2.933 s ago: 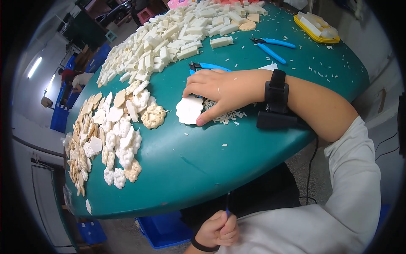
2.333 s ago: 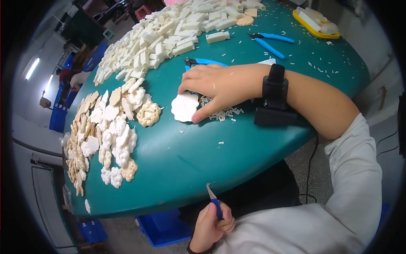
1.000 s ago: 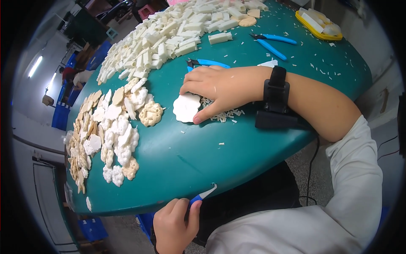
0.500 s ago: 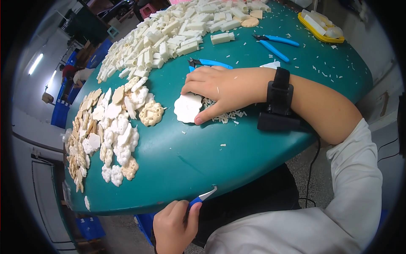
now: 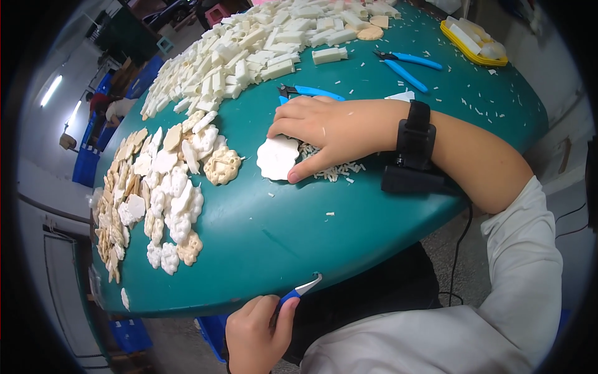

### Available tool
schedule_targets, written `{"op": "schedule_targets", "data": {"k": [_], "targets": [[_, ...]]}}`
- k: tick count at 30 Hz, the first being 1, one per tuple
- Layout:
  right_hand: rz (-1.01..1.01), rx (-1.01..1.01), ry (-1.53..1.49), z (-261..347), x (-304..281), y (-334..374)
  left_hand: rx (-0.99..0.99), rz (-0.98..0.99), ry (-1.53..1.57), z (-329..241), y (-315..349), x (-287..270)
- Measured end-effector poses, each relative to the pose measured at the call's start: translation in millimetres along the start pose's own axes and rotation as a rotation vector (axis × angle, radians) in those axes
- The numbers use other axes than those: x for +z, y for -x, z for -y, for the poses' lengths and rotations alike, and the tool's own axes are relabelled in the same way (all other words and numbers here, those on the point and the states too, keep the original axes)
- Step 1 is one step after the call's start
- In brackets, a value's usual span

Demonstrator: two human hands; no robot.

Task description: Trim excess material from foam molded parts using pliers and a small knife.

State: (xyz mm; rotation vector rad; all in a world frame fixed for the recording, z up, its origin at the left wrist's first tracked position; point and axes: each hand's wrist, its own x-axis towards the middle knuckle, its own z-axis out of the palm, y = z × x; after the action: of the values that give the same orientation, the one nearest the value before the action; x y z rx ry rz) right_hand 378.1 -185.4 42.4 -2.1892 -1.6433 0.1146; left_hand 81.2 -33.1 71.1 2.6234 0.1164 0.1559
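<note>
My left hand (image 5: 256,333) is closed at the table's near edge round a small blue-handled tool (image 5: 293,295). The tool's thin, bent metal tip points up and right, at the edge of the green tabletop. My right hand (image 5: 311,132), with a black strap on its wrist, rests palm down farther up the table. Its thumb and fingers grip the rim of a flat white disc (image 5: 277,158) with a scalloped edge, which lies on the table. The fingers hide the disc's far side. Small white scraps (image 5: 339,169) lie partly under this hand.
White and cream scalloped pieces (image 5: 180,206) lie heaped at left. Behind them spreads a big pile of pale rectangular tubes (image 5: 249,56). Two blue-handled cutters (image 5: 406,71), (image 5: 317,92) lie beyond my right hand. A yellow tray (image 5: 476,53) holding white pieces stands far right.
</note>
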Motion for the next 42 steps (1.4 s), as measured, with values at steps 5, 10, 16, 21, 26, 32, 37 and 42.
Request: {"op": "schedule_targets", "data": {"k": [5, 10, 16, 21, 26, 32, 37, 42], "targets": [[0.025, 0.024, -0.011, 5.3, -3.5, 0.2, -0.071, 0.032, 0.016, 0.4, 3.3, -2.3], [-0.021, -0.002, 0.014, -0.4, 2.3, 0.6, -0.101, 0.023, 0.079, -1.8, 5.3, -1.8], [-0.015, 0.000, 0.020, 1.2, -0.6, 1.0, -0.150, 0.014, 0.129, -4.8, 8.7, 0.6], [0.057, 0.048, -0.037, 6.8, -6.1, 0.6, -0.159, -0.002, 0.128, -6.9, 11.0, 4.7], [-0.011, -0.002, 0.004, 0.5, 0.0, 0.4, -0.144, -0.022, 0.132, -7.8, 10.2, 7.4], [0.012, 0.023, 0.009, 3.2, -1.9, 0.5, -0.170, -0.017, 0.172, -8.3, 8.3, 5.6], [0.012, 0.022, 0.024, 1.1, 0.8, 0.1, -0.256, 0.051, 0.211, -8.6, 12.6, 1.3], [0.010, 0.018, 0.010, 2.4, 0.1, -0.2, -0.257, 0.045, 0.214, -8.0, 14.1, 6.9]]}}
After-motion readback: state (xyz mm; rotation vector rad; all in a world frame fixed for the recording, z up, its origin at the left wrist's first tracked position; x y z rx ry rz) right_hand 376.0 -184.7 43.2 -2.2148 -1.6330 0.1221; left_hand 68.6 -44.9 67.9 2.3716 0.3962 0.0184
